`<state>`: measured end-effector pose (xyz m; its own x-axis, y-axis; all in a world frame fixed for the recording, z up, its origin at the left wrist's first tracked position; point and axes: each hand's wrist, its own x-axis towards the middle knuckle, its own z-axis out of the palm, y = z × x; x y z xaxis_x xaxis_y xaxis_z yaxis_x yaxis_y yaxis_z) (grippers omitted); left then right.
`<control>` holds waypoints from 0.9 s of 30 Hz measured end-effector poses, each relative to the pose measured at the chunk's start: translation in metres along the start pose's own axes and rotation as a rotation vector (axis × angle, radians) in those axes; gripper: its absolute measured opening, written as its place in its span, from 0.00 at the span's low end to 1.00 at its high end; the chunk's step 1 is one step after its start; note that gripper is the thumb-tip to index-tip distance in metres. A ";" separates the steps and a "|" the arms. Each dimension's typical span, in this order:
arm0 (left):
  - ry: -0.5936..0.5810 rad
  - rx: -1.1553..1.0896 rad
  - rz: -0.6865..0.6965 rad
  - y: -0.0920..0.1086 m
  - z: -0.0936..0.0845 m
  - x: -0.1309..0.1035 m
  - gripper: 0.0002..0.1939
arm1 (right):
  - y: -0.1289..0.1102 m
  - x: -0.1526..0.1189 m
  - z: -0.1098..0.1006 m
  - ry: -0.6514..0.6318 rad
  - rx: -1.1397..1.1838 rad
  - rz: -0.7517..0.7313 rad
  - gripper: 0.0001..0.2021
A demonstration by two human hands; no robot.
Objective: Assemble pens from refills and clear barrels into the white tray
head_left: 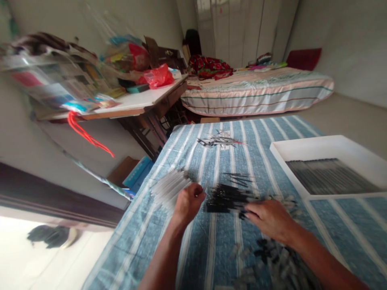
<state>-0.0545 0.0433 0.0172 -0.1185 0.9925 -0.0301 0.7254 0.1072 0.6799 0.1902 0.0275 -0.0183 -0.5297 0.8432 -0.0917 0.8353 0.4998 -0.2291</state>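
Observation:
My left hand (190,198) is closed in a pinch beside a fanned pile of whitish translucent tubes (171,186). A thin pale tip shows at its fingertips, too blurred to name. My right hand (267,217) is closed at the right end of a heap of thin black sticks (226,197), with a small black piece (242,215) at its fingertips. A few loose black sticks (237,178) lie just behind the heap. Nearer to me, below the right hand, is a blurred pile of small grey and black cap-like pieces (279,262). More pale little pieces (292,204) lie behind the right wrist.
At right stands a white tray (314,145) holding a row of dark slim rods (331,175). Thin mixed sticks (219,140) lie at the back of the blue striped cloth (208,257). A cluttered desk (145,100) is at left; a bed (256,94) is beyond.

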 end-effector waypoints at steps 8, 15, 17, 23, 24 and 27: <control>-0.089 -0.931 -0.104 0.019 0.036 0.007 0.12 | -0.018 0.017 0.003 -0.029 -0.196 0.014 0.13; -0.036 -1.221 -0.192 0.001 0.033 0.006 0.13 | -0.002 0.015 0.008 0.042 -0.094 0.034 0.15; 0.005 -1.285 -0.197 -0.001 0.031 0.007 0.12 | 0.001 0.012 0.010 0.101 -0.081 0.016 0.15; 0.102 -1.397 -0.192 -0.003 0.028 0.012 0.12 | 0.002 0.003 0.017 0.190 -0.004 -0.032 0.16; 0.103 -1.396 -0.191 -0.003 0.028 0.012 0.12 | 0.003 0.002 0.017 0.195 0.005 -0.031 0.16; 0.073 -1.344 -0.201 -0.003 0.029 0.010 0.11 | 0.008 0.003 0.018 0.256 0.027 -0.022 0.16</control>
<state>-0.0387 0.0550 -0.0066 -0.2085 0.9568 -0.2026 -0.5186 0.0674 0.8524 0.1924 0.0297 -0.0381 -0.4900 0.8568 0.1607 0.8180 0.5157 -0.2549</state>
